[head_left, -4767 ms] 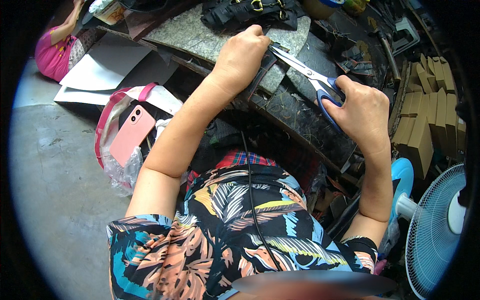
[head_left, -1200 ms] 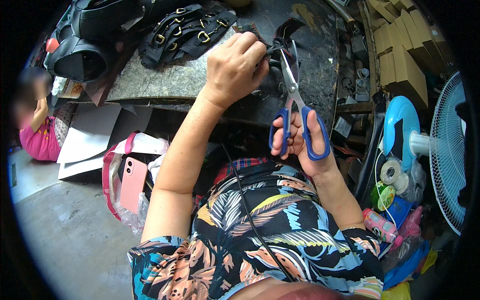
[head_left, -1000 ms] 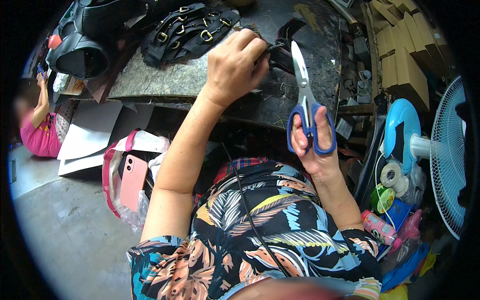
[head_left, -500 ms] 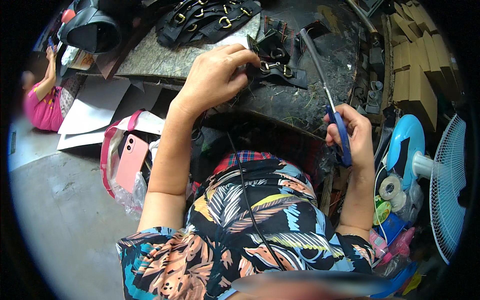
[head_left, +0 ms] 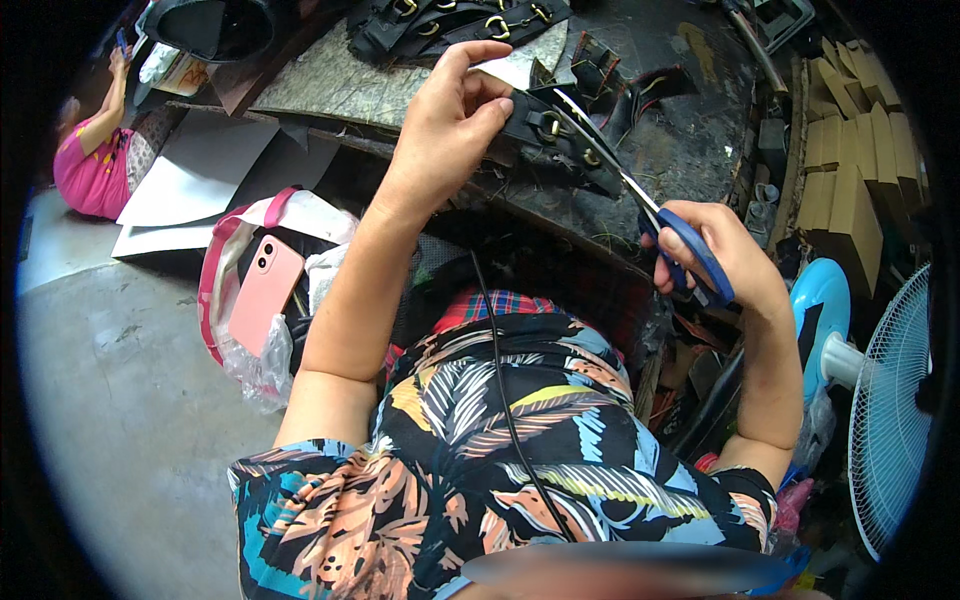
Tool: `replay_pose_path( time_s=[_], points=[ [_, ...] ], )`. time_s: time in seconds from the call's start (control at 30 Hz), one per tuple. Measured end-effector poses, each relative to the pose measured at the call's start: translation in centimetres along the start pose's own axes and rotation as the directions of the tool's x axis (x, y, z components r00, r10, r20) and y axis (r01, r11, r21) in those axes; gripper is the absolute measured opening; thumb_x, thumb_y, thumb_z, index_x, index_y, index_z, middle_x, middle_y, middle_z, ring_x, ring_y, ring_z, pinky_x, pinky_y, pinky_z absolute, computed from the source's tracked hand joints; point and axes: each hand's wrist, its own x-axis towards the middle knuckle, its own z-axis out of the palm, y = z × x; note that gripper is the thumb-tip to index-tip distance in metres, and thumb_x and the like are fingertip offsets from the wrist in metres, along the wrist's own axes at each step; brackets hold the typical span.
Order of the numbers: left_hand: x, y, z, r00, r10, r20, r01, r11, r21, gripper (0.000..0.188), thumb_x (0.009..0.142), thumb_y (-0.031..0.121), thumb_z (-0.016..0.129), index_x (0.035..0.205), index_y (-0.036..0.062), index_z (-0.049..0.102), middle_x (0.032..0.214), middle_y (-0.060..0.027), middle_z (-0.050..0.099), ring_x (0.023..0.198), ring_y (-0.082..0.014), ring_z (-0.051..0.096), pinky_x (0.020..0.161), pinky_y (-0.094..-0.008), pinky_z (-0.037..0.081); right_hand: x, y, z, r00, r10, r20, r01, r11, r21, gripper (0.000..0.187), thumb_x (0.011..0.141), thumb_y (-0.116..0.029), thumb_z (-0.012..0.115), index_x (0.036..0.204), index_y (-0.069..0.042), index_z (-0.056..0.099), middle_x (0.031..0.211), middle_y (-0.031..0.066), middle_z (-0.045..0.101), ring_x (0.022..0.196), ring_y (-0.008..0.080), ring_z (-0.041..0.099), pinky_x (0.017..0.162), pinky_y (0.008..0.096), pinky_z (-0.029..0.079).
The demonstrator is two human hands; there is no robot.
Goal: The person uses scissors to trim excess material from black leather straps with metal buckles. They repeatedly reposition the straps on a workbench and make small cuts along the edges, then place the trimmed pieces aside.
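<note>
My left hand [head_left: 445,125] is above the work surface, its index finger stretched out. Its thumb and a curled finger pinch the near-left end of a black strap [head_left: 525,118] with gold-coloured metal fittings. My right hand [head_left: 725,245] grips blue-handled scissors [head_left: 648,205], fingers in the handle loops. The scissor blades are parted and reach across the strap beside its fittings. Whether they touch the strap, I cannot tell.
A pile of black straps with gold-coloured buckles [head_left: 470,25] lies at the back. More black pieces [head_left: 640,90] lie beyond the scissors. Cardboard boxes [head_left: 850,180] and a blue fan [head_left: 885,400] stand right. A bag with a pink phone [head_left: 267,295] sits left; a person [head_left: 95,170] is farther off.
The scissors have opened, and their blades have swung left over the strap. My left hand has risen slightly, its index finger now lifted away from the thumb. The view has shifted a little.
</note>
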Motion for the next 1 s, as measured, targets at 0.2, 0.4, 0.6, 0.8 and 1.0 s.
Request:
replay_pose_path(
  time_s=[0.2, 0.4, 0.6, 0.8, 1.0],
  points=[
    [1.4, -0.1, -1.1, 0.986, 0.083, 0.145, -0.086, 0.996, 0.011, 0.044, 0.095, -0.005, 0.058, 0.138, 0.0012, 0.049, 0.097, -0.005, 0.064, 0.092, -0.0088, 0.062, 0.084, -0.0218, 0.05, 1.3, -0.2, -1.2, 0.988, -0.012, 0.154, 0.01, 1.0, 0.02, 0.051, 0.102, -0.049, 0.056, 0.094, 0.0, 0.067, 0.066, 0.0079, 0.069, 0.056, 0.0131, 0.067, 0.05, 0.0222, 0.049],
    [1.2, -0.2, -0.8, 0.982, 0.138, 0.13, -0.141, 0.99, 0.016, 0.045, 0.094, -0.004, 0.06, 0.137, 0.0031, 0.05, 0.096, -0.0063, 0.065, 0.091, -0.0114, 0.063, 0.084, -0.0253, 0.051, 2.9, 0.8, -0.5, 0.973, -0.211, 0.094, 0.184, 0.954, 0.236, 0.064, 0.099, -0.06, 0.054, 0.096, 0.002, 0.066, 0.059, 0.0066, 0.065, 0.048, 0.0124, 0.063, 0.044, 0.0194, 0.049],
    [1.2, -0.6, -1.9, 0.986, 0.167, 0.001, -0.163, 0.966, 0.202, 0.04, 0.093, -0.001, 0.061, 0.132, 0.0049, 0.056, 0.096, -0.0052, 0.066, 0.09, -0.0117, 0.063, 0.081, -0.0259, 0.051, 3.1, 1.2, -0.2, 0.988, -0.107, -0.114, 0.136, 0.949, 0.285, 0.061, 0.098, -0.058, 0.058, 0.091, 0.003, 0.065, 0.053, 0.0036, 0.059, 0.043, 0.0098, 0.059, 0.04, 0.0195, 0.046],
    [0.5, -1.0, -3.3, 0.973, 0.203, -0.108, -0.145, 0.907, 0.395, 0.031, 0.091, 0.001, 0.058, 0.12, 0.0068, 0.066, 0.091, -0.0024, 0.063, 0.083, -0.0103, 0.06, 0.075, -0.0251, 0.05, 0.4, 1.6, -1.2, 0.991, -0.108, 0.083, 0.098, 0.988, 0.116, 0.064, 0.1, -0.059, 0.051, 0.095, 0.003, 0.065, 0.06, 0.0093, 0.066, 0.044, 0.0132, 0.061, 0.041, 0.0214, 0.047],
    [0.0, -1.0, -4.0, 0.977, 0.21, -0.026, -0.194, 0.94, 0.282, 0.03, 0.089, 0.0, 0.054, 0.115, 0.0058, 0.069, 0.086, 0.0002, 0.059, 0.078, -0.0073, 0.057, 0.069, -0.0226, 0.046, -1.1, 0.9, -2.9, 0.984, 0.099, 0.146, -0.089, 0.994, -0.071, 0.05, 0.101, -0.049, 0.056, 0.092, -0.001, 0.066, 0.065, 0.0086, 0.07, 0.054, 0.0132, 0.067, 0.047, 0.0228, 0.05]
  ],
)
